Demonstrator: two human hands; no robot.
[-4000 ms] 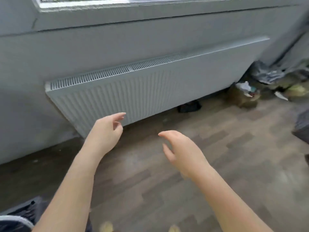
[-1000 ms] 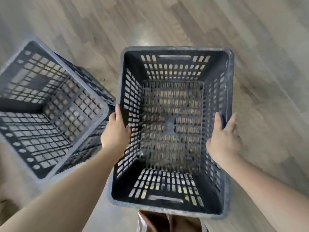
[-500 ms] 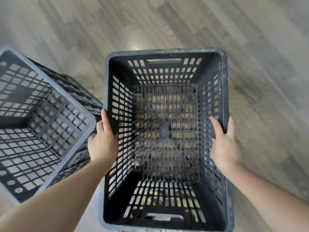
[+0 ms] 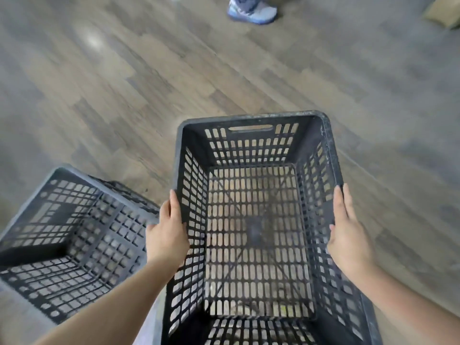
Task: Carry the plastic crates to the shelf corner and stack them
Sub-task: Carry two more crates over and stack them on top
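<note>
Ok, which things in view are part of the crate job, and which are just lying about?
Part of the job:
- black crate, left hand and right hand on its sides
- second crate on its left

Lying about:
- blue shoe
- tan object, top right corner

Not much to go on here, the person is pretty much just two bare forearms coming in from the bottom of the shot. No sleeves showing, nothing on either wrist, no gloves. The left hand (image 4: pixel 166 239) and right hand (image 4: pixel 349 241) both look plain too, no rings that can be made out, nails short and unpainted as far as the slightly blurry view lets anyone tell.
</note>
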